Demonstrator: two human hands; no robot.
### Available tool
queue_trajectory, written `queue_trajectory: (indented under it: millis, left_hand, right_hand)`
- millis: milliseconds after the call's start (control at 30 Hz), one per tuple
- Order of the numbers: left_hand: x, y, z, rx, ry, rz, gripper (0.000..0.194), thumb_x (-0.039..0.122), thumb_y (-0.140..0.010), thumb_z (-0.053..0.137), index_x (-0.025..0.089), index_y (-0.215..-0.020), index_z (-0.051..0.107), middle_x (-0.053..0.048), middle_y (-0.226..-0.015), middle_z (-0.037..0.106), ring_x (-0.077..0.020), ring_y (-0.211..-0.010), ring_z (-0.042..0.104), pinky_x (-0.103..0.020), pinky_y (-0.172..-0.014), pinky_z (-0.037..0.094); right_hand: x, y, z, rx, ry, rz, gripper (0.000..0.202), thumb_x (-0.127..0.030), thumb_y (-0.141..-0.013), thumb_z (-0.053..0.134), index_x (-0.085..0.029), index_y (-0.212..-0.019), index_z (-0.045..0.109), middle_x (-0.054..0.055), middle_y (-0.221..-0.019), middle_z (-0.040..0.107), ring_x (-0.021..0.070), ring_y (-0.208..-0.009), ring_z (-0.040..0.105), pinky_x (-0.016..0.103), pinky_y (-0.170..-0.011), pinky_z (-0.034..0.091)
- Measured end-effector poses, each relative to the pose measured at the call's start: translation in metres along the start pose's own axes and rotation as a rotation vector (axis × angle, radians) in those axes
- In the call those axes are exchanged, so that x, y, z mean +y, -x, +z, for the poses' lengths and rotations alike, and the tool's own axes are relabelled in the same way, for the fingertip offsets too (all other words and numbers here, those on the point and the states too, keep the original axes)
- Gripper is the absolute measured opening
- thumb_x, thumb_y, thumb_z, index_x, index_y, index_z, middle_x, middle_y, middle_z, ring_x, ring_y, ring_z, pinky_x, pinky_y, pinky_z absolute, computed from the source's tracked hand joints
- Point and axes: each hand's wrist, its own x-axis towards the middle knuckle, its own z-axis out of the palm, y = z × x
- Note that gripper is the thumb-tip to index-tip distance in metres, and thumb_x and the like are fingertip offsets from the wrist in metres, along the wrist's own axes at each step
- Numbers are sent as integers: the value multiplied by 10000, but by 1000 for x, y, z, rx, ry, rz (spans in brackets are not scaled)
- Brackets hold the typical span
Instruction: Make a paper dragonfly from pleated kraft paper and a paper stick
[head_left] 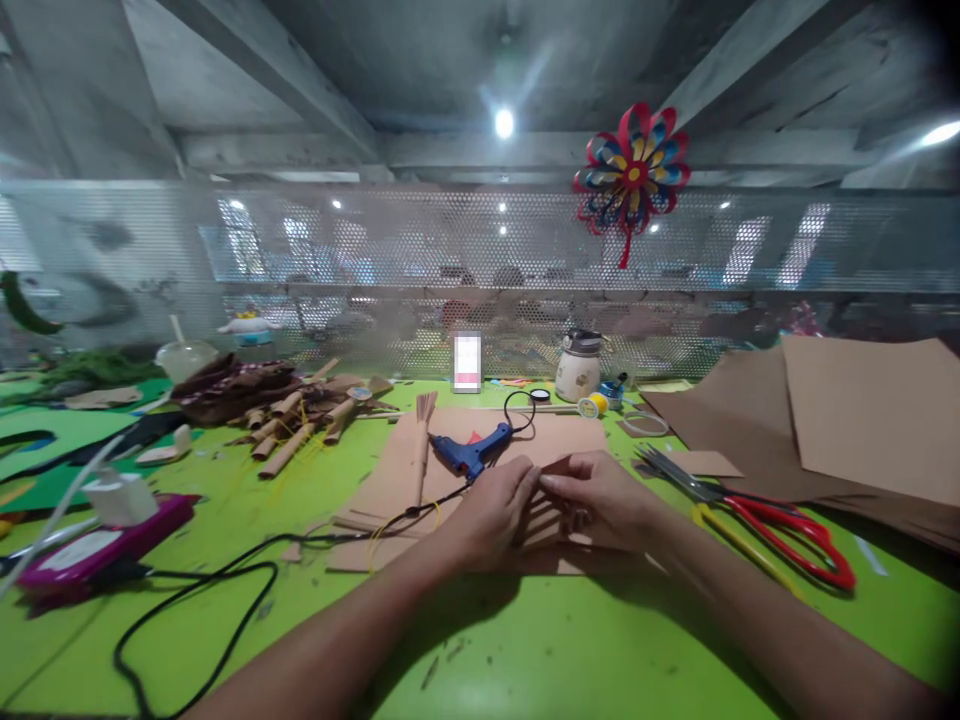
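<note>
Over the middle of the work mat, my left hand (495, 510) and my right hand (604, 495) meet with fingertips pinched on a piece of brown paper (546, 518). Slits or dark stripes show in it, but much of it is hidden by the fingers. Beneath lies a sheet of brown cardboard (390, 485). Just beyond my left hand, a blue glue gun (472, 450) rests on that cardboard with its nozzle pointing left. Left of the glue gun lies a rolled paper stick with a frayed, fringed top (421, 445).
Red-handled scissors (784, 525) lie at right, near stacked brown sheets (870, 410). Several paper rolls (289, 435) are piled at left. A black cord (270, 545) crosses to a purple power strip (112, 550). A jar (577, 368) and yellow thread spool (592, 405) stand behind.
</note>
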Motion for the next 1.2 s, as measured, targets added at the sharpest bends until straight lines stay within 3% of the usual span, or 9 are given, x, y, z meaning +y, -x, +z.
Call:
queue_trajectory:
  millis: [167,333,500,767,933,1200]
  left_hand:
    - [-4,0,2,-5,-10,17,399,412,-943,219,177,-776,494,-7,-685,504,-130,-630,460,-266,-598,370]
    - [0,2,2,26,-256,50,365,420,-930,291,175,-906,560,-55,-817,604,-167,-711,534,-284,-638,385]
    - [0,2,4,-16,-379,68,298,351,-919,344,162,-906,575,-82,-839,628,-184,-735,555,-286,-663,395]
    - [-5,4,7,-63,-230,3,333,347,-930,292,195,-951,588,-81,-879,648,-193,-761,578,-284,-674,399]
    - [-7,4,5,-72,-307,-45,335,381,-925,296,183,-928,566,-75,-807,647,-188,-682,570,-279,-616,377]
    - [-1,3,2,-59,-199,-58,395,400,-943,230,192,-984,564,-66,-813,648,-186,-708,576,-287,-647,397]
  right_hand:
    - [-3,1,0,31,-34,11,398,-429,-638,749,-97,-845,678,81,-749,679,169,-679,620,292,-624,474]
    - [-1,-1,5,88,-95,38,374,-440,-641,740,-116,-816,671,72,-717,686,170,-621,628,303,-591,479]
    - [8,-6,3,139,-83,46,346,-411,-631,752,-104,-767,666,77,-689,691,183,-611,640,317,-602,482]
    - [5,-3,6,127,-114,59,346,-409,-639,749,-88,-735,658,85,-667,687,177,-592,634,316,-591,483]
    - [2,-3,4,125,-56,13,362,-438,-654,725,-103,-777,661,67,-695,670,169,-618,619,301,-581,474]
    - [-3,-5,-1,249,47,44,295,-415,-634,738,-153,-707,622,8,-621,602,122,-579,547,249,-531,402]
